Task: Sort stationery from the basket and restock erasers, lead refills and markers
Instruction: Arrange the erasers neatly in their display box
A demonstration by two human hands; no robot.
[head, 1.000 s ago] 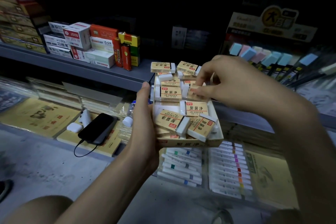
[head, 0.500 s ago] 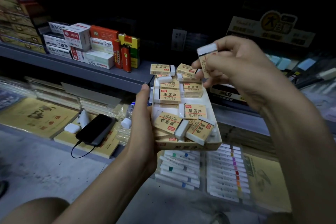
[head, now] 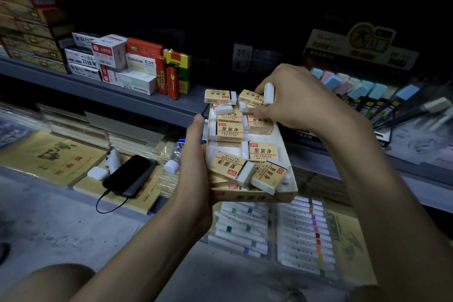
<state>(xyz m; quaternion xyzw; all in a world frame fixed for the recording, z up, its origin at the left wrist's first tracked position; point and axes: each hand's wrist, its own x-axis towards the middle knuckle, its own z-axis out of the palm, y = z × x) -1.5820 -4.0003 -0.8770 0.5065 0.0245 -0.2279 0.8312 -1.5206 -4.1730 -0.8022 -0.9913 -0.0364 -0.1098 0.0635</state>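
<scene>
Gripping the eraser box (head: 252, 196) from its side, left hand (head: 193, 174), right hand (head: 301, 98) fingers (head: 263, 113) pinching one white eraser (head: 269, 93)

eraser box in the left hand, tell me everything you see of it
The eraser box is a shallow open-topped tray, cardboard by its look, tan outside with print on the near wall, white inside. It is held roughly level, long axis pointing away. Sleeved erasers lie jumbled in it. The left hand grips its left side; the right hand, holding one eraser, is over its far end.
</scene>
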